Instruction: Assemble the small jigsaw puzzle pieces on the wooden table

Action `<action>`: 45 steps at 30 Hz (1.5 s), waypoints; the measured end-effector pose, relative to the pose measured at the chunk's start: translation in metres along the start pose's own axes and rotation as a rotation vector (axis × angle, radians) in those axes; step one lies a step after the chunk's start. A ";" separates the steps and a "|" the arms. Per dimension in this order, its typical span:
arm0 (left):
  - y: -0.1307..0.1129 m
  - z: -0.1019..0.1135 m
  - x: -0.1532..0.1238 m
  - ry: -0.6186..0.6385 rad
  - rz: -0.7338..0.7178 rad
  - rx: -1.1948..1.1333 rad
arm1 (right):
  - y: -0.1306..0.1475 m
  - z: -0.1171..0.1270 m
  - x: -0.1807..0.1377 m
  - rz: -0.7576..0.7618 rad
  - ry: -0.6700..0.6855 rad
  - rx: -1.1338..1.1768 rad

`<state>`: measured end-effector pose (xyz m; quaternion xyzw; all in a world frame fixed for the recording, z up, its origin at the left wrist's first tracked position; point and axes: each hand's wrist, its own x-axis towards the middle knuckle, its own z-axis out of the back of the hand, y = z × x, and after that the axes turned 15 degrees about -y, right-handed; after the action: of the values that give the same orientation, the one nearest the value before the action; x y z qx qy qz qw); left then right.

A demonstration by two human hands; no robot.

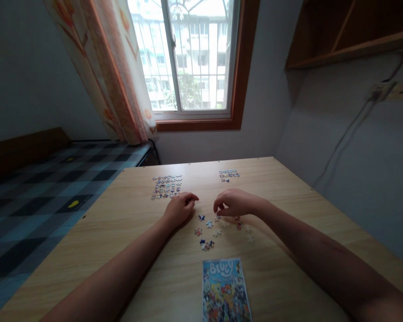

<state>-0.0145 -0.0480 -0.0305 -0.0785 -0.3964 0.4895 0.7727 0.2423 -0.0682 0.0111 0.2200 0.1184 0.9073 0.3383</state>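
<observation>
The left hand (180,208) rests curled on the pale wooden desk (128,214). The right hand (234,203) hovers, fingertips drawn toward the thumb, just above the small loose multicoloured jigsaw pieces (206,244) scattered between them; whether either hand pinches a piece I cannot tell. It would be best to lift one piece by its edges, sparing its neighbours, and check it against the colourful printed picture card (226,290).

Bare forearms (128,264), bare left hand (180,209), right hand (234,204)
</observation>
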 end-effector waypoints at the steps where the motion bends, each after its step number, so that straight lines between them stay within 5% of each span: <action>1: 0.000 0.000 0.000 -0.001 -0.002 -0.001 | 0.006 -0.001 0.001 0.018 0.000 -0.003; 14: 0.001 -0.002 -0.001 -0.004 0.001 -0.018 | 0.016 -0.033 0.003 0.228 -0.169 -0.234; 20: 0.003 -0.001 -0.002 -0.013 0.020 -0.009 | -0.013 0.000 -0.004 -0.070 -0.060 -0.375; 25: 0.002 0.000 -0.003 -0.020 0.019 -0.001 | -0.060 0.017 -0.024 -0.368 -0.149 -0.431; 32: 0.003 -0.001 -0.002 -0.013 0.016 -0.011 | -0.098 0.005 -0.031 -0.465 -0.245 -0.446; 45: 0.004 -0.002 -0.004 0.007 0.021 0.014 | -0.099 -0.018 -0.024 -0.549 -0.352 -0.481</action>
<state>-0.0167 -0.0490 -0.0364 -0.0791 -0.3892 0.5001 0.7695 0.3052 -0.0117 -0.0476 0.2469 -0.1025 0.7334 0.6250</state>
